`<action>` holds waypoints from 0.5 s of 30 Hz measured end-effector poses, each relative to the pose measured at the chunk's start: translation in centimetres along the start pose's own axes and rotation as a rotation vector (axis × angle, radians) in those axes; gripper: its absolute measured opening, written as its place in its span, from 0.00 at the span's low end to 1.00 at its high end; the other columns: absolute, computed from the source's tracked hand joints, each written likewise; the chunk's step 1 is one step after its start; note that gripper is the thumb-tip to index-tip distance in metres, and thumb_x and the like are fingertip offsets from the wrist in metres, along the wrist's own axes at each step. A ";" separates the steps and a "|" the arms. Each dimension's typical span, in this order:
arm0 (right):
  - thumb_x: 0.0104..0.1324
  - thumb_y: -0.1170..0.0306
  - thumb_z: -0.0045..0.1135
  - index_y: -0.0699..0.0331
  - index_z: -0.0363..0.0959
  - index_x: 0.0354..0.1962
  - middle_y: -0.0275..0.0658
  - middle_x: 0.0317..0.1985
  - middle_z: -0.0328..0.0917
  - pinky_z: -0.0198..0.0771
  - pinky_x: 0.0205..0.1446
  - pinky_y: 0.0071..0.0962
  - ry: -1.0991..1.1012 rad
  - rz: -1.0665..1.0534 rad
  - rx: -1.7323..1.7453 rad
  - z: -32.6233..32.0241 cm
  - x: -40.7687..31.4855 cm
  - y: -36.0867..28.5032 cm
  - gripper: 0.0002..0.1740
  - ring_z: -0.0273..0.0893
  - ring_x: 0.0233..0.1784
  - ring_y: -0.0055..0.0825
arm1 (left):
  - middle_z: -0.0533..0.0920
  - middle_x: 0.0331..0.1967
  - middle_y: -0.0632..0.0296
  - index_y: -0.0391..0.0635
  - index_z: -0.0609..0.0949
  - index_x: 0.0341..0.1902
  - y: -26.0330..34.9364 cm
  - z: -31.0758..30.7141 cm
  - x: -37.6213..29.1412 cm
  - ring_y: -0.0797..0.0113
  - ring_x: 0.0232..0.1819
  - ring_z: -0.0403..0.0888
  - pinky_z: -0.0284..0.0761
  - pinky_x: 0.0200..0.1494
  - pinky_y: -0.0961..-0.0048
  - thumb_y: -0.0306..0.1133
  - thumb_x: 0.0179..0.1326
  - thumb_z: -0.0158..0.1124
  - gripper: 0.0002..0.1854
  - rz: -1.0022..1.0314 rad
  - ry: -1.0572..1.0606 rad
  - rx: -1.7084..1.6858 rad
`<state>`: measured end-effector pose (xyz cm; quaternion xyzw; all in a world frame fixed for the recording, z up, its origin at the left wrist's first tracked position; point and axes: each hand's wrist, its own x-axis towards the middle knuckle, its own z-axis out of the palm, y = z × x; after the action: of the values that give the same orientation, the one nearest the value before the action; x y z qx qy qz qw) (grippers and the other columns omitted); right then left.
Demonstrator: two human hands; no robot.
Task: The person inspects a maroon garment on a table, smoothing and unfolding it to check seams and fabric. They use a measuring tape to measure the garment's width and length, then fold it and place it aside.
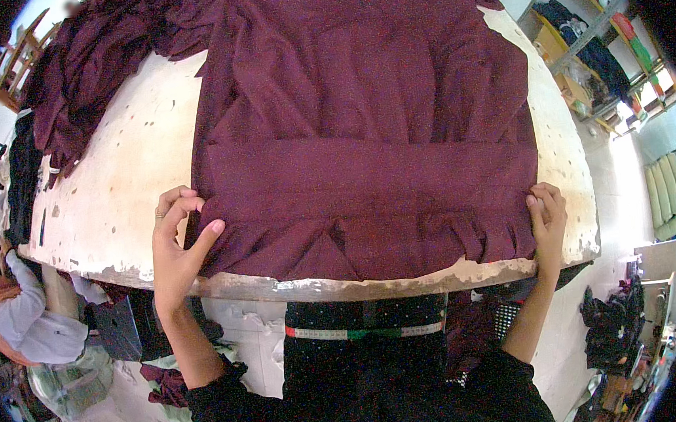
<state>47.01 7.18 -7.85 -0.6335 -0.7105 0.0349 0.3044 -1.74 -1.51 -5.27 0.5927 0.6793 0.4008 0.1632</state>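
A wide piece of maroon fabric [371,172] lies over the worn, pale tabletop [126,168], wrinkled beyond a flat band that runs across it. At its left edge my left hand [182,241] pinches the cloth between thumb and fingers. My right hand [545,212] holds the opposite edge, its thumb and fingertips at the fabric. The near part of the cloth hangs in loose folds close to the table's front edge. A measuring tape [371,332] crosses in front of my waist, below that edge.
More maroon fabric [94,69] is heaped at the back left, near dark cloth [21,176]. Another person [37,324] is at the left side of the table. Shelves with cloth [581,43] stand at the back right. A dark garment pile [615,326] lies at the lower right.
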 end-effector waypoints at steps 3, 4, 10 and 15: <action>0.63 0.69 0.52 0.67 0.72 0.39 0.39 0.45 0.70 0.61 0.54 0.27 0.004 -0.007 0.017 0.1 0.0 0.1 0.10 0.66 0.50 0.31 | 0.72 0.45 0.58 0.43 0.76 0.34 0.3 0.0 -0.1 0.62 0.51 0.68 0.60 0.56 0.69 0.27 0.44 0.69 0.13 0.019 0.033 -0.013; 0.63 0.69 0.52 0.67 0.72 0.39 0.39 0.45 0.70 0.61 0.54 0.27 0.006 -0.005 0.029 0.1 0.0 0.1 0.10 0.66 0.50 0.31 | 0.72 0.45 0.58 0.43 0.76 0.34 0.4 0.0 -0.2 0.62 0.51 0.68 0.60 0.56 0.69 0.27 0.44 0.69 0.13 0.023 0.044 -0.022; 0.65 0.64 0.48 0.65 0.72 0.37 0.38 0.45 0.72 0.56 0.58 0.31 0.013 0.030 0.024 0.2 0.0 -0.4 0.12 0.66 0.50 0.35 | 0.72 0.45 0.59 0.42 0.75 0.34 0.7 -0.1 -0.4 0.63 0.51 0.68 0.61 0.55 0.70 0.27 0.45 0.68 0.13 0.006 0.054 -0.004; 0.68 0.58 0.41 0.68 0.72 0.38 0.40 0.45 0.71 0.56 0.59 0.28 0.070 0.220 0.414 -0.3 -0.1 -0.3 0.20 0.67 0.51 0.34 | 0.72 0.45 0.58 0.41 0.75 0.34 0.3 0.5 -0.3 0.63 0.51 0.68 0.61 0.55 0.70 0.26 0.46 0.67 0.12 0.030 0.077 -0.030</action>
<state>46.85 6.97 -7.51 -0.6319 -0.6040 0.1909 0.4465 -1.15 -1.67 -5.44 0.5846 0.6699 0.4358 0.1397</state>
